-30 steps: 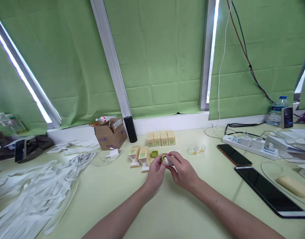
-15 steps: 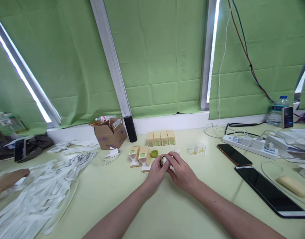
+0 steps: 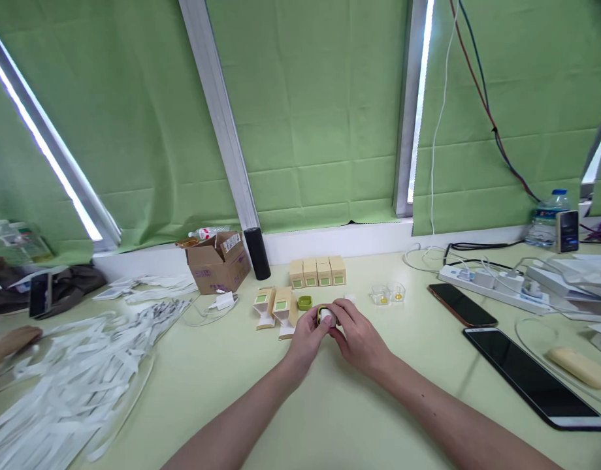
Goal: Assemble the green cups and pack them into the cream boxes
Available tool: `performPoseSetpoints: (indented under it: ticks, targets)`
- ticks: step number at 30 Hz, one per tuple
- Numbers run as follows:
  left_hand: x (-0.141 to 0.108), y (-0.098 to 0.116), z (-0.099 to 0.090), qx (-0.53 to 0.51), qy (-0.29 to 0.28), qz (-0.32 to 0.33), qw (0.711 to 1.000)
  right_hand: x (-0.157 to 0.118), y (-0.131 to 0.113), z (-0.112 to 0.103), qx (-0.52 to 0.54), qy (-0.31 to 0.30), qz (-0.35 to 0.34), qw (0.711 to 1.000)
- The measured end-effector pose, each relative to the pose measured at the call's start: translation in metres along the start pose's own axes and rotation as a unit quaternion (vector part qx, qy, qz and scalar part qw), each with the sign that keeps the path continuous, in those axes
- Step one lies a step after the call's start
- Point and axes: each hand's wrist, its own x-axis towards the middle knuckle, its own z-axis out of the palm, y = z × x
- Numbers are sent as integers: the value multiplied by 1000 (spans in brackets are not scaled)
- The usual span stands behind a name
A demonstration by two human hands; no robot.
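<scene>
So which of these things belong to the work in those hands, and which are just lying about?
Seemingly part of the work:
small green-and-white object, held in left hand and right hand
olive-green open square container
tan cardboard boxes with green labels
clear plastic containers with yellow bits

Apparently just lying about:
heaped flat white straps
brown cardboard carton
upright black cylinder
black-screened phones

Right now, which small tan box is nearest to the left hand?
The front pair's right box, just beside the left hand; its left neighbour is farther away, and four others stand in a row behind.
</scene>
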Motion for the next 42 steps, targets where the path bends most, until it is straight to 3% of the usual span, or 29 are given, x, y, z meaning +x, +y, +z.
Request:
performPoseSetpoints:
  ticks: [16,22,27,30,33,37,39,42]
  targets:
    - [-2,7,4,-27,-14,3,1000,-1,3,1,25,16,21,999]
    - [-4,13,0,-59,-52,-28,997,-3,8,1,96,59,122,986]
    - [-3,13,-12,55,41,53,996,2,3,0,283,63,215,933]
    - [-5,16,-19,228,67,155,959,6,1,0,376,60,256,888]
    - [-7,19,-23,390,41,262,882,8,1,0,441,55,289,848]
    - [-8,20,-24,496,1,359,791,9,2,-1,482,40,320,815]
    - [-8,20,-24,516,-6,380,767,9,0,-1,492,32,323,808]
    - [-8,21,-24,522,-7,388,759,9,-2,-2,497,18,320,806]
